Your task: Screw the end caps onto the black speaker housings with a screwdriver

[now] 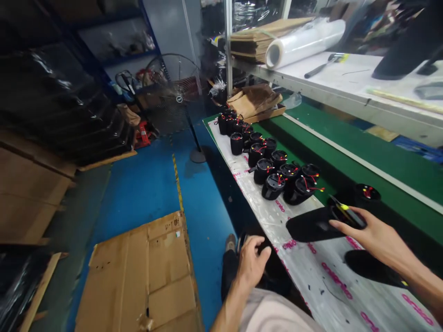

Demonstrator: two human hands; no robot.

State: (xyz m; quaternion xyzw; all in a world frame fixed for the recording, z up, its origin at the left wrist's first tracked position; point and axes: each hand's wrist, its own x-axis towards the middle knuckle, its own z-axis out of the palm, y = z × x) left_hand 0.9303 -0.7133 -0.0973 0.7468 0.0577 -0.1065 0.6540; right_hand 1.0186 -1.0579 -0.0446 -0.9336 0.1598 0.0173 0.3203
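Blue floor (pixel 145 184) gives open room left of the tabletop (pixel 311 145), a green surface whose near side carries a glossy silvery sheet (pixel 304 286) with pink lettering along the edge. A metal-edged shelf (pixel 349 71) overhangs the far side, limiting height there; on it, a smooth roll of clear film (pixel 308 44). Flat brown cardboard (pixel 169 258) and a standing fan (pixel 179 99) occupy part of the floor. Short black cylinders (pixel 274 186), upright, with thin red wires on top, crowd the sheet ahead. A long black tube-like piece (pixel 308 226) lies on the sheet, right end under the right hand (pixel 358 223); contact unclear. That hand grips a slim black-and-yellow tool (pixel 349 215), tip over the piece's end. Left hand (pixel 254 260): released, fingers loosely curled, beside the tabletop edge, well apart from the piece.
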